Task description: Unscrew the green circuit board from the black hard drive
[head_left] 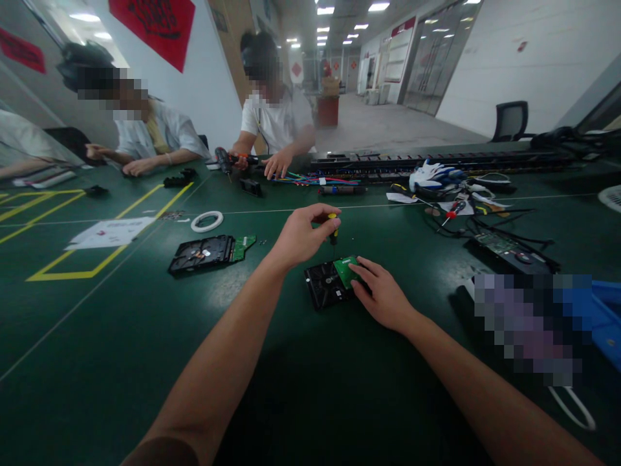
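Observation:
A black hard drive (324,285) with a green circuit board (346,269) on top lies on the green table in front of me. My left hand (303,234) is closed around a small screwdriver with a yellow-and-black handle (333,228), held upright over the board's far edge. My right hand (383,294) rests on the drive's right side, fingers pressed on the green board.
A second hard drive (206,252) lies to the left, near a white tape ring (207,221) and a paper sheet (109,232). Gloves, screwdrivers and cables (456,194) clutter the far right. Two people sit across the table; one holds a power screwdriver (224,161).

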A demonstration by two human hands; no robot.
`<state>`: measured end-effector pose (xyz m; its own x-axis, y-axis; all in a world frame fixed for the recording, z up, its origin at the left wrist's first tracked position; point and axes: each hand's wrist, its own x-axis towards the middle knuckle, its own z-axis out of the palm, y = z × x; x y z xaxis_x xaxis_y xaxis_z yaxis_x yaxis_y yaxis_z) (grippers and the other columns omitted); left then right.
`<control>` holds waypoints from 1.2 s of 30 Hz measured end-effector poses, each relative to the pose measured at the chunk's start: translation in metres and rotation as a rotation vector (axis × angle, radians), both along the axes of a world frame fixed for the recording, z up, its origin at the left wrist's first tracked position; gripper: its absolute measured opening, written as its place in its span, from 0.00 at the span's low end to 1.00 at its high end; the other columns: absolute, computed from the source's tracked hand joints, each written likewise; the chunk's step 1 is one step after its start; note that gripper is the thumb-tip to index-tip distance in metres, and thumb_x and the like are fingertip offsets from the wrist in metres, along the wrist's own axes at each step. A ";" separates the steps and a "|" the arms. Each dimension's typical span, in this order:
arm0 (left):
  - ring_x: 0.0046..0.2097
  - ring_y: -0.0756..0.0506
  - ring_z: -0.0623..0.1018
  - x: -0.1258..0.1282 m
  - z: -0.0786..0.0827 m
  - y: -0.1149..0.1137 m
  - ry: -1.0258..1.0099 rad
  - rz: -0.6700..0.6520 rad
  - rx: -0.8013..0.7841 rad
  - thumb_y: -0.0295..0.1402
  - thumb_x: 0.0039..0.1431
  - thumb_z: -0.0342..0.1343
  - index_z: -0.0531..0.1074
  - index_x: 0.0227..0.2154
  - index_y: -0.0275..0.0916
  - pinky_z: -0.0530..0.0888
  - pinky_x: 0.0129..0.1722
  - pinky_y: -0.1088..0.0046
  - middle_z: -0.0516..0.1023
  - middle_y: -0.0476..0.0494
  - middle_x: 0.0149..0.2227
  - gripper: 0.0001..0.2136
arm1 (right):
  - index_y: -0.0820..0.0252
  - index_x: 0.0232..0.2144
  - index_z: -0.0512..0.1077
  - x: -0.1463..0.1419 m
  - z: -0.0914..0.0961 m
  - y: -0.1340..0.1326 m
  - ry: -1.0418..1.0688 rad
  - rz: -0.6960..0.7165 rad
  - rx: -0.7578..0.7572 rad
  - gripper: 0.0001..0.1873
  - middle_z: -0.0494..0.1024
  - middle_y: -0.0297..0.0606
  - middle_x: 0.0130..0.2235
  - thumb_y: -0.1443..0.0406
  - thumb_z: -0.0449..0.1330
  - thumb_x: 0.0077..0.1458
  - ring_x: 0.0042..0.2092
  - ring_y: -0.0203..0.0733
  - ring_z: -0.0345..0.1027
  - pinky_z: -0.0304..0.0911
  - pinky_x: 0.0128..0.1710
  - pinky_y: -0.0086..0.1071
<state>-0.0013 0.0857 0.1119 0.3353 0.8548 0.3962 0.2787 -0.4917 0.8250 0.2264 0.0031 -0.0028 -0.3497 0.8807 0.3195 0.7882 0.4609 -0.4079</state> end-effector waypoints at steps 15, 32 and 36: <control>0.38 0.48 0.80 0.001 0.001 -0.001 0.057 -0.033 0.078 0.34 0.65 0.63 0.81 0.44 0.40 0.77 0.36 0.73 0.83 0.46 0.37 0.07 | 0.60 0.64 0.71 0.000 -0.002 0.001 -0.004 0.009 0.023 0.24 0.68 0.54 0.68 0.57 0.54 0.71 0.68 0.60 0.63 0.60 0.67 0.60; 0.43 0.46 0.80 -0.001 0.000 0.000 0.139 0.048 0.179 0.31 0.65 0.63 0.81 0.46 0.41 0.77 0.42 0.68 0.83 0.43 0.44 0.08 | 0.59 0.65 0.70 0.000 -0.002 0.001 -0.007 0.002 0.000 0.25 0.68 0.53 0.69 0.57 0.54 0.71 0.69 0.60 0.62 0.60 0.68 0.59; 0.44 0.46 0.81 -0.002 -0.002 0.002 0.106 -0.007 0.146 0.26 0.66 0.59 0.79 0.51 0.42 0.79 0.41 0.69 0.83 0.44 0.46 0.14 | 0.58 0.65 0.70 0.000 0.000 0.000 -0.007 0.002 0.006 0.24 0.68 0.52 0.69 0.57 0.54 0.71 0.69 0.60 0.63 0.61 0.67 0.60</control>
